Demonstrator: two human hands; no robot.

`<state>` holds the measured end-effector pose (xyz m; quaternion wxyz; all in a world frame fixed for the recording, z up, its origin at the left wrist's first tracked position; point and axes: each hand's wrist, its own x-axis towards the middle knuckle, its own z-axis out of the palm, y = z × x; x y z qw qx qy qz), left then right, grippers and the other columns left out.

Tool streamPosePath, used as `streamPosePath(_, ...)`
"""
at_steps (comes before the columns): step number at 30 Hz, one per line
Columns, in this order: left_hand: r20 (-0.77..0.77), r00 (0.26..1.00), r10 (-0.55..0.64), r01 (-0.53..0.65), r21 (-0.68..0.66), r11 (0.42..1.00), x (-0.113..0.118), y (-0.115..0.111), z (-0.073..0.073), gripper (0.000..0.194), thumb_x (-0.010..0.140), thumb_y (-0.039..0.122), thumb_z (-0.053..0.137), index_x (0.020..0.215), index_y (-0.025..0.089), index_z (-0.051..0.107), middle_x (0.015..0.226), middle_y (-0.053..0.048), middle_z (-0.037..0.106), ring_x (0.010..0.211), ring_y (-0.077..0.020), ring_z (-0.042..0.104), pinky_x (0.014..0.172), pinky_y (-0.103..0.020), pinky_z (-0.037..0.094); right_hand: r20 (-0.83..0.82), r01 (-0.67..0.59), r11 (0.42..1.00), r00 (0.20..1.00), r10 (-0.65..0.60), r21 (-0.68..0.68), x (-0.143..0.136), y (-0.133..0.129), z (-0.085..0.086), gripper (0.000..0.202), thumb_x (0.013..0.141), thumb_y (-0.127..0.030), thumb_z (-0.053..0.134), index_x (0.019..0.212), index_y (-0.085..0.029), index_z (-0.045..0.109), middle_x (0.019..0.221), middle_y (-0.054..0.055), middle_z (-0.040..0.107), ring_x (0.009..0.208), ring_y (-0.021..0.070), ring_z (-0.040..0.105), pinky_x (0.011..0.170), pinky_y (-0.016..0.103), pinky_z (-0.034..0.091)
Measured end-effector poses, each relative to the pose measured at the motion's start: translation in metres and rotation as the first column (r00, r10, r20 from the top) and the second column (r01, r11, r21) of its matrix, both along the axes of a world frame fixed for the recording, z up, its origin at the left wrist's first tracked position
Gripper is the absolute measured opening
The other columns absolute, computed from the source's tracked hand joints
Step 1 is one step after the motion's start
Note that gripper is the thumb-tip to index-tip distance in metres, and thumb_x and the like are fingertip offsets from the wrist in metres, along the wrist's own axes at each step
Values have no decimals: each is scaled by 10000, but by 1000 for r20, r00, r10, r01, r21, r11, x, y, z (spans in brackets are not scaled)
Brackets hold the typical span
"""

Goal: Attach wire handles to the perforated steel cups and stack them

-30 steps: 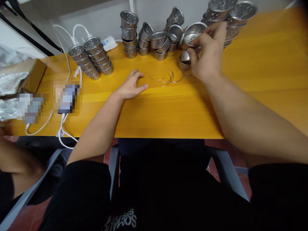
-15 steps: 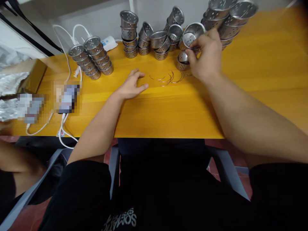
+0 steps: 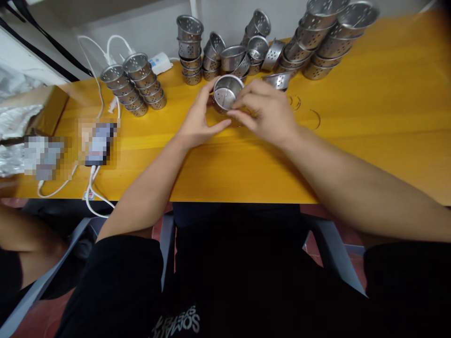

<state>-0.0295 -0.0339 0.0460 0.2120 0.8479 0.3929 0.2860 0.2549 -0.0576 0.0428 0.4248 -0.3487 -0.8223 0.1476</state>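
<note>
One lopsided push from the right hand (image 3: 266, 110) could tip the perforated metal cup (image 3: 227, 94), since the thumb of the left hand (image 3: 197, 119) stands clear of it. The cup is between both: left thumb and fingers wide at its left side, right fingers bunched narrow at its right rim, gripping what I cannot tell
</note>
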Motion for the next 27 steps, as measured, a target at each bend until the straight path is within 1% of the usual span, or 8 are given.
streamPosePath(2, 7, 1000, -20, 19, 35, 999, 5, -3, 1, 1246, 1019, 983, 717, 2013, 356, 302, 2089, -122, 459, 1967, -471, 481, 1636, -631, 427, 38, -35, 999, 999, 37, -41, -13, -6, -5, 564, 1202, -968, 732, 1238, -434, 908, 1359, 139, 839, 1354, 530, 766, 1242, 801, 628)
streamPosePath(5, 0, 999, -33, 33, 54, 998, 6, -2, 0, 1192, 997, 1020, 731, 1928, 319, 481, 1960, -135, 601, 1886, -465, 553, 1653, -612, 407, 71, -51, 997, 996, 55, -57, -21, -10, -10, 607, 1192, -974, 741, 1433, -442, 905, 1396, 151, 831, 1370, 536, 766, 1250, 774, 653)
streamPosePath(8, -16, 999, -38, 38, 46, 998, 5, 0, 0, 1111, 1004, 949, 756, 1878, 297, 545, 1910, -146, 647, 1833, -454, 594, 1650, -612, 421, 79, -53, 998, 995, 56, -44, -22, -10, -12, 680, 1207, -975, 703, 1551, -413, 873, 1451, 161, 788, 1368, 517, 756, 1276, 749, 648)
streamPosePath(11, -66, 997, -30, 32, 30, 999, 4, 0, 1, 1021, 1006, 828, 789, 1873, 347, 545, 1917, -115, 652, 1861, -474, 594, 1652, -657, 398, 97, -56, 997, 993, 61, -51, -21, -8, -15, 642, 1239, -949, 660, 1491, -399, 874, 1413, 149, 751, 1319, 484, 739, 1271, 733, 649)
streamPosePath(13, -84, 996, -20, 22, 32, 999, 4, -1, 2, 998, 990, 787, 824, 1852, 351, 575, 1889, -110, 680, 1850, -482, 616, 1650, -666, 397, 101, -61, 997, 993, 66, -57, -19, -6, -17, 580, 1246, -911, 674, 1413, -394, 878, 1393, 146, 736, 1307, 478, 723, 1281, 739, 642)
streamPosePath(18, -85, 996, 28, -25, 26, 999, 1, -1, 3, 1022, 977, 814, 890, 1843, 350, 610, 1887, -116, 693, 1838, -477, 633, 1648, -656, 426, 109, -72, 996, 991, 77, -55, -11, -1, -17, 476, 1218, -843, 779, 1290, -381, 867, 1393, 153, 730, 1340, 496, 710, 1288, 777, 631)
streamPosePath(23, -87, 996, -6, 8, 31, 999, -1, 3, 1, 1041, 996, 753, 921, 1893, 341, 591, 1884, -142, 687, 1841, -471, 618, 1650, -631, 437, 88, -51, 996, 994, 58, -78, -4, -3, -9, 522, 1178, -905, 838, 1294, -396, 865, 1370, 153, 767, 1350, 509, 715, 1266, 791, 649)
streamPosePath(27, -108, 994, -19, 21, 21, 1000, 0, 4, 0, 1016, 1040, 735, 895, 1936, 398, 558, 1870, -118, 679, 1871, -467, 591, 1668, -629, 403, 52, -33, 996, 998, 37, -88, -4, -2, -10, 606, 1137, -980, 861, 1276, -390, 867, 1292, 151, 800, 1274, 504, 746, 1192, 778, 682)
